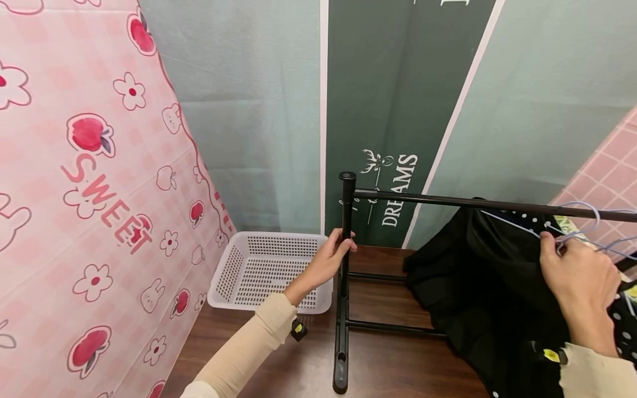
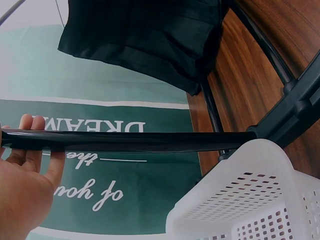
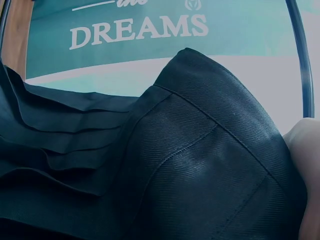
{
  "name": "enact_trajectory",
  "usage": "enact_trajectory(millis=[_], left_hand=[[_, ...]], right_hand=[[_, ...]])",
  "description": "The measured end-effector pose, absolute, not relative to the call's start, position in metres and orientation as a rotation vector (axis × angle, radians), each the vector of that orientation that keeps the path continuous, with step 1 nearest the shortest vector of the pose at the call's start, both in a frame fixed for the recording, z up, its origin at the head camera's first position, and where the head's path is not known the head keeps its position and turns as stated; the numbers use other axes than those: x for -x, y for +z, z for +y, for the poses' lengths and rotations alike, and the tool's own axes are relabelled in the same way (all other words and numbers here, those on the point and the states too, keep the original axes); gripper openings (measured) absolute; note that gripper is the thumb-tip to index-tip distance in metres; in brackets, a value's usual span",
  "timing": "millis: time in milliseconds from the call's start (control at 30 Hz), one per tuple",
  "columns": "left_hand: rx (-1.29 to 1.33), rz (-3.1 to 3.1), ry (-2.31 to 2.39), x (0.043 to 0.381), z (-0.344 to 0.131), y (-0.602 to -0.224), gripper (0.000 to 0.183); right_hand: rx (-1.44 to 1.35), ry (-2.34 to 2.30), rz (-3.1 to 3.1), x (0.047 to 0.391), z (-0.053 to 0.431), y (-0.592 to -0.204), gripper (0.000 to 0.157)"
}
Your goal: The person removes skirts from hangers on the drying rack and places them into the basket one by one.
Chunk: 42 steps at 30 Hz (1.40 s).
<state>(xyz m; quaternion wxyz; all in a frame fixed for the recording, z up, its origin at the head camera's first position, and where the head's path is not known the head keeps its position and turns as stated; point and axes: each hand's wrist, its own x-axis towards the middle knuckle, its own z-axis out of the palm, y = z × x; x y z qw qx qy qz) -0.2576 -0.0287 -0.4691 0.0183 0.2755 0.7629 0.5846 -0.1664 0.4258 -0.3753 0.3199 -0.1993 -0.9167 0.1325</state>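
Black garment (image 3: pixel 220 150) shows fine ribbing only in right-wrist view

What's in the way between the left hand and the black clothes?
Just the rack's black post: the left hand is holding it. Past that, nothing visible blocks the gap across to the black garment.

A cream sleeve (image 1: pixel 244 349) is worn on the left arm, and a matching sleeve (image 1: pixel 599 375) on the right. By the left cuff, a small black block (image 1: pixel 299 330) is marked with yellow; a yellow patch (image 1: pixel 551 355) is seen beside the right cuff.
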Motion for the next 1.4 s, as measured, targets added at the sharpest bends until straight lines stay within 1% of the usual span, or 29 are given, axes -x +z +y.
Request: enact_trajectory(millis=[233, 467, 700, 967, 1400], left_hand=[[-0.862, 2.365, 1.810, 0.256, -0.028, -0.470, 0.036], [-0.875, 2.376, 1.794, 0.256, -0.028, -0.472, 0.042], [-0.872, 2.366, 1.812, 0.256, -0.028, -0.472, 0.036], [-0.859, 2.352, 1.813, 0.256, -0.027, -0.474, 0.040], [-0.859, 2.325, 1.843, 0.255, -0.027, -0.473, 0.040]], right_hand=[[0.518, 0.340, -2.396, 0.164, 0.424, -0.376, 0.060], [0.466, 0.324, -2.343, 0.160, 0.417, -0.372, 0.060], [0.371, 0.303, -2.260, 0.162, 0.410, -0.371, 0.062], [0.327, 0.301, -2.247, 0.162, 0.408, -0.371, 0.063], [0.235, 0.278, -2.182, 0.159, 0.398, -0.371, 0.063]])
